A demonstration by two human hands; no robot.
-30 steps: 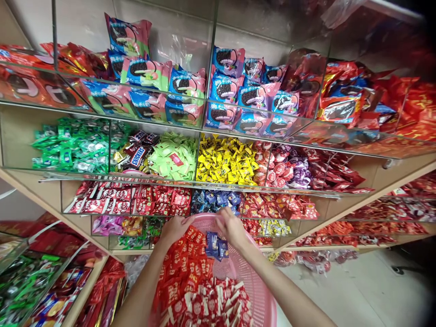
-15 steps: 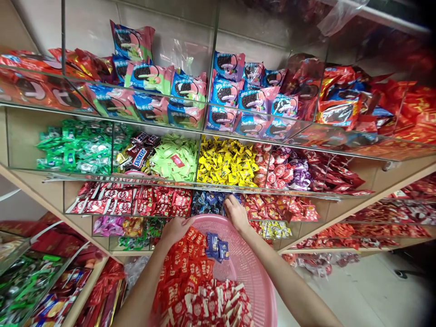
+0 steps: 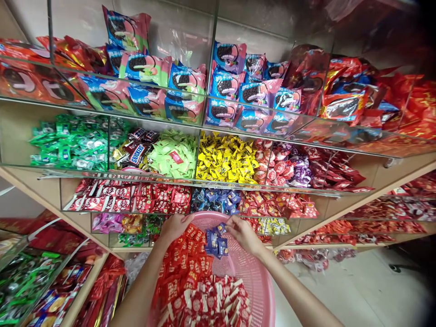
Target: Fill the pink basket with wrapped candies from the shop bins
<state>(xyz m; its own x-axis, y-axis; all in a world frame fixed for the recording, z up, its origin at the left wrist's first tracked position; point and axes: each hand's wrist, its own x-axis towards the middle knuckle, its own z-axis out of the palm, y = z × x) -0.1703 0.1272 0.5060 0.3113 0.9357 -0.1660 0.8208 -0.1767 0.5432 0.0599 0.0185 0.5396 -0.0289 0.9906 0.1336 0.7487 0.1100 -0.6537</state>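
A pink plastic basket (image 3: 265, 290) is below me, with my left hand (image 3: 177, 225) closed on its far-left rim. My right hand (image 3: 243, 231) is over the far-right part of the basket, its fingers pinched on a small blue-wrapped candy (image 3: 220, 228). Just under that candy lie a few more blue packets (image 3: 217, 246). Red packets with gold lettering (image 3: 185, 259) fill the basket's left side, and red-and-white wrapped candies (image 3: 211, 299) are heaped at the near side. Behind the basket, a shelf compartment holds blue-wrapped candies (image 3: 216, 200).
Glass-fronted shelves rise ahead, with yellow candies (image 3: 226, 156), green candies (image 3: 75, 143) and Oreo packs (image 3: 223, 86). Red-and-white packets (image 3: 102, 195) flank the blue compartment on the left, red ones (image 3: 262, 204) on the right. A wooden divider (image 3: 361, 193) slopes at right.
My right hand has drawn back from the blue candy compartment to over the basket, bringing a blue candy. My left hand stays on the rim.
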